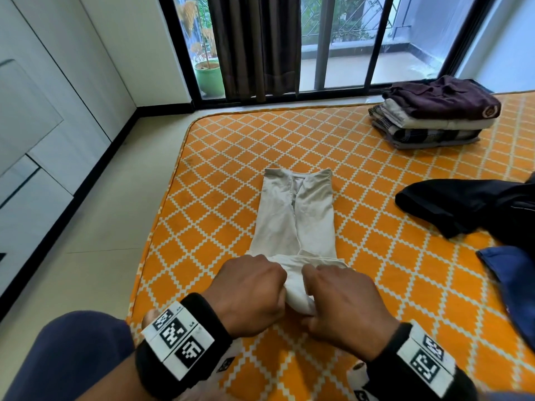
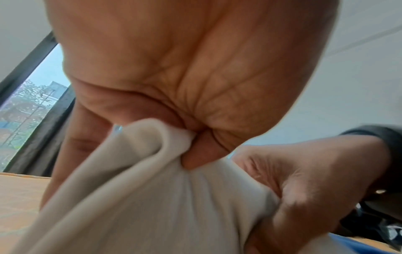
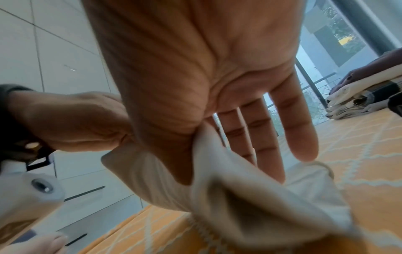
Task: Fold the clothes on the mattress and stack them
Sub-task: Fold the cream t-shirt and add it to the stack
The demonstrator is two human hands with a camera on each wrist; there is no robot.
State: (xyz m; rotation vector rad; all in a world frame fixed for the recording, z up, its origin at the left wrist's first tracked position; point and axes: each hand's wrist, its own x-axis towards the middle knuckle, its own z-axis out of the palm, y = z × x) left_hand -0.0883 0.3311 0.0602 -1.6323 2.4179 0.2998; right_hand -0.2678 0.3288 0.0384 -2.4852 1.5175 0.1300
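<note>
Beige garment | long axis runs away from person | left hand, right hand pinch near end

Matt, soft off-white cloth garment lies on the woven-looking orange patterned mattress fabric.

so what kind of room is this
Most likely a bedroom at home: an orange patterned mattress lies on the tiled floor, white built-in cupboards line the wall, and a sliding glass door opens onto a balcony with a potted plant.
</note>
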